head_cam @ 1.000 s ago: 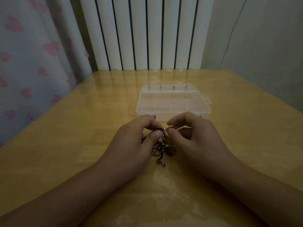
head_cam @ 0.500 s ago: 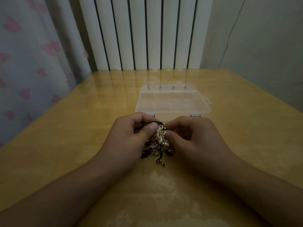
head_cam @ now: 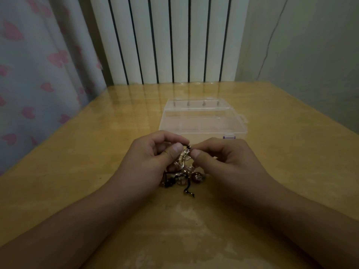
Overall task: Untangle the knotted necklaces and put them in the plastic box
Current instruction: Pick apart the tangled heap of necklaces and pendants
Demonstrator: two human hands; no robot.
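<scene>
Only the head view to go on, so here's what it showed. Compared with a second earlier, the two hands had crept a bit higher off the bench and the gold-coloured part of the tangle had been pulled up between the thumbs. A second back you could mostly just see a small ring there, and now a whole twisted run of shiny links stood up in the gap. To me that read as still being in the picking-apart stage. Nothing had come free yet, and the plastic box looked like it had nothing in it, though clear plastic in dim light is hard to judge.

The left hand had its grip pressed together, thumb against forefinger, pinching the top of the knotted necklaces. The right hand did the same from the other side, pinching right by a small dark bead at the top of the bundle. So both grips met at the very top of the clump, nearly touching each other.

The rest hung below and slightly toward me from the grips: gold links first, then dark cord and a couple of round beads, with a black tail lowest down, looking like it rested on the bench. The box sat just beyond the grips, well within reach.
</scene>
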